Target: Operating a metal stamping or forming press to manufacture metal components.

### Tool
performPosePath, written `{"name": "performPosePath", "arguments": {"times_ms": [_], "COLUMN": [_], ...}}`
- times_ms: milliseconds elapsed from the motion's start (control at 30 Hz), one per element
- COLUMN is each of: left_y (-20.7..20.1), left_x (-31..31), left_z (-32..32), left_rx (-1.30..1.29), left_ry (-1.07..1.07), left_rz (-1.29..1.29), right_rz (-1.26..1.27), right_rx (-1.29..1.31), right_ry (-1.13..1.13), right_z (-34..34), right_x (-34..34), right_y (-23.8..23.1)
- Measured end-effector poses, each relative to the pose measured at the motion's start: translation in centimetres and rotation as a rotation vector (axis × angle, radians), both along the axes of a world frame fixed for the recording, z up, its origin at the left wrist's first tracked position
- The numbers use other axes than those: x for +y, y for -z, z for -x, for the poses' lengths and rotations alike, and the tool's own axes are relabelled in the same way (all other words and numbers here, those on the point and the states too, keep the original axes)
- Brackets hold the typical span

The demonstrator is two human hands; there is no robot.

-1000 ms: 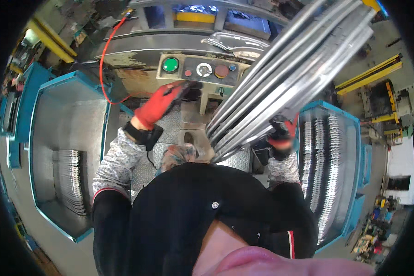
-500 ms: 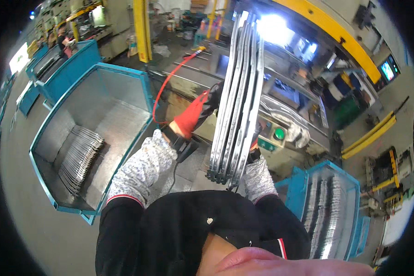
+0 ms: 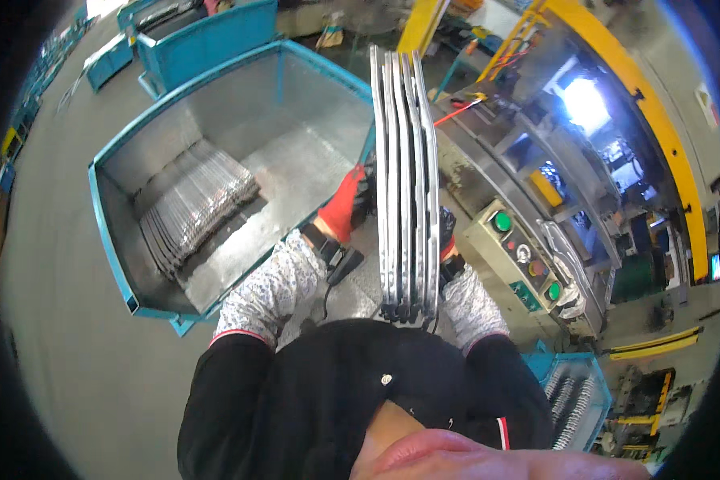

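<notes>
A bundle of several long, narrow metal strips stands lengthwise in front of my chest, its far end tilted up. My left hand, in a red and black glove, is closed on the bundle's left side; its fingertips are partly hidden behind the metal. On the opposite side my right hand, gloved too, grips the strips, and most of its fingers are out of sight. Left of the bundle stands a blue-framed metal bin. Inside it lies a neat row of similar metal strips.
A press machine with a yellow frame stands at the right. Its control box carries green buttons. Another blue bin with metal parts is at the lower right. More blue bins stand at the far left.
My body and view have turned left, away from the press. The metal strips, still in both hands, have swung toward the left bin, which now appears closer.
</notes>
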State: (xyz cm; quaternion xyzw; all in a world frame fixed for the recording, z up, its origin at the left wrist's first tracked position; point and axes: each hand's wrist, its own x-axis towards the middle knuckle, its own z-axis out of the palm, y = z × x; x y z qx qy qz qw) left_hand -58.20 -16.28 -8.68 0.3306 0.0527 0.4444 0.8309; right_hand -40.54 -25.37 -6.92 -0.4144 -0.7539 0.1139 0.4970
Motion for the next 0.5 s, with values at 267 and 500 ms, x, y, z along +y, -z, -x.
{"name": "performPosePath", "arguments": {"times_ms": [267, 500], "left_y": [-2.6, 2.6], "left_x": [1.4, 6.4], "left_z": [7.1, 9.1], "left_rx": [0.043, 0.256], "left_ry": [-0.276, -0.418], "left_rz": [0.012, -0.017], "right_rz": [0.939, 1.088], "right_rx": [1.08, 1.215], "right_ry": [-0.255, -0.229], "right_z": [3.9, 4.2], "right_x": [7.1, 10.8], "right_y": [8.4, 12.9]}}
